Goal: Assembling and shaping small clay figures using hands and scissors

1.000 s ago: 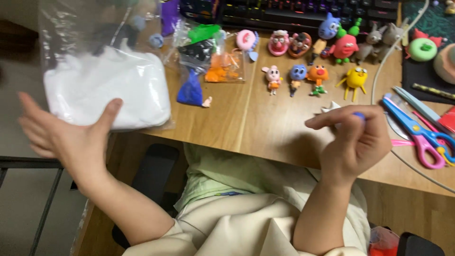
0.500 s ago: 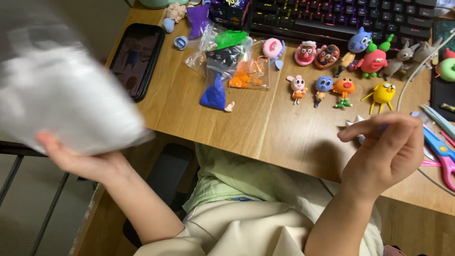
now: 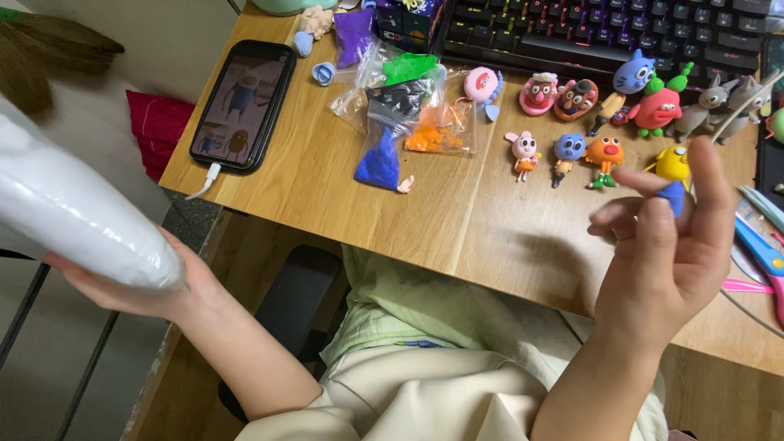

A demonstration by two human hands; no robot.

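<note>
Wooden worktop (image 3: 457, 220) is stretching across the view, with a dark keyboard (image 3: 604, 33) running along its far edge. A big white bag (image 3: 73, 216) is lying off the worktop's left end, well clear of the keyboard, its long axis slanting from upper left down to lower right. The left hand (image 3: 139, 286) is cupping it from beneath, fingers closed against its lower end. The right hand (image 3: 665, 245) is hovering over the worktop's near edge, nearer the keyboard, pinching a small blue clay bit (image 3: 673, 198) between thumb and fingertips, other fingers spread. Little clay figures (image 3: 563, 151) are standing between that hand and the keyboard.
</note>
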